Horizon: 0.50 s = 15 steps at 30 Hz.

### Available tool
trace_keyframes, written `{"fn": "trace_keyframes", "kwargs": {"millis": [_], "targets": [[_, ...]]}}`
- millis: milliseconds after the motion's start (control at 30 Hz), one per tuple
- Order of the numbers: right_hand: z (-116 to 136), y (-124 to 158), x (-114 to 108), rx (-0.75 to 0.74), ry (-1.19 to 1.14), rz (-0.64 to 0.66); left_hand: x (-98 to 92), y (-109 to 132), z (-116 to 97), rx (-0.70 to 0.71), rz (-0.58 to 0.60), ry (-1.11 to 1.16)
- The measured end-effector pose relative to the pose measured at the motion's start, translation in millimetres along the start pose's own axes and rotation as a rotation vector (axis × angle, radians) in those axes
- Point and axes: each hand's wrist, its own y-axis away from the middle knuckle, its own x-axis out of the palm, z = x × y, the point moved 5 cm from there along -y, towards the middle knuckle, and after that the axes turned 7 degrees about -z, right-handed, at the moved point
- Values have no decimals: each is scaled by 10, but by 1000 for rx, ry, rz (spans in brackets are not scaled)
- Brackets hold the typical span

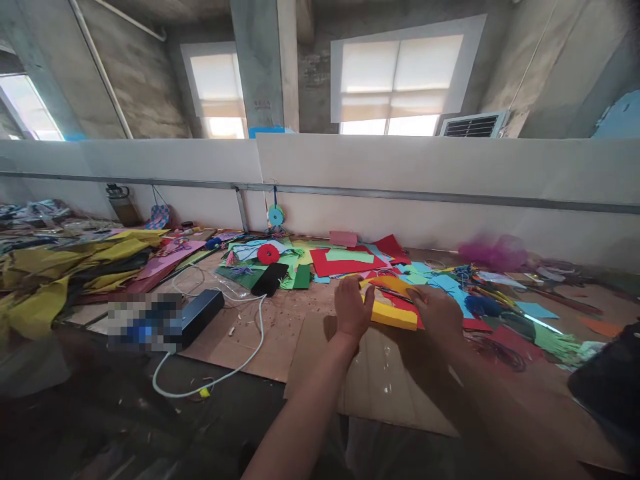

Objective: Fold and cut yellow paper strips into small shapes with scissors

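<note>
Head: yellow paper (393, 315), illegible pillar lettering (263, 105)

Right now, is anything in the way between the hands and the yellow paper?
Nothing visible blocks them: the left hand and right hand are right at the yellow paper. A slim dark thing shows between them, but I can't tell what.

Daylight glared through white-blinded rectangular windows (370, 67), leaving the grey concrete wall (314, 87) dim; shadow crossed the flat brown cardboard sheet (370, 377), and the lower-left corner blurred.
</note>
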Motion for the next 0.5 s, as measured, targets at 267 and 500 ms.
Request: {"fn": "trace_keyframes", "kwargs": {"millis": [267, 500], "targets": [[199, 157, 111, -151, -56, -205, 124, 106, -17, -232, 437, 107], [7, 134, -4, -48, -33, -280, 226, 256, -164, -257, 712, 378]]}}
